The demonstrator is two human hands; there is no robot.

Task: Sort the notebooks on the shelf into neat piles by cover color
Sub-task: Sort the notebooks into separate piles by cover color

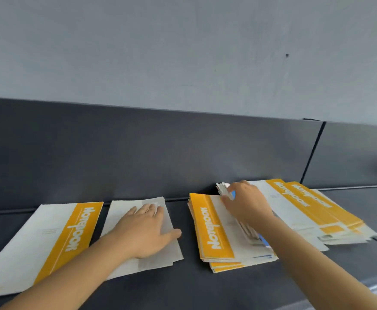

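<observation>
While left hand (145, 231) is laid flat, fingers straight, on white notebook (174, 249) mid-shelf (183, 287), right hand (248, 204) is curled round lifted covers in mixed stack (212, 231) just to right. Blue cover (264, 240) glimpsed under right wrist. Yellow notebook (71, 238) laid far left; yellow fan (312, 204) splayed behind stack. Step judged: blue one to be drawn out. Upper covers best raised together, blue slid out flat, not yanked, lest yellow ones be dragged askew. Edges to be squared afterwards.
</observation>
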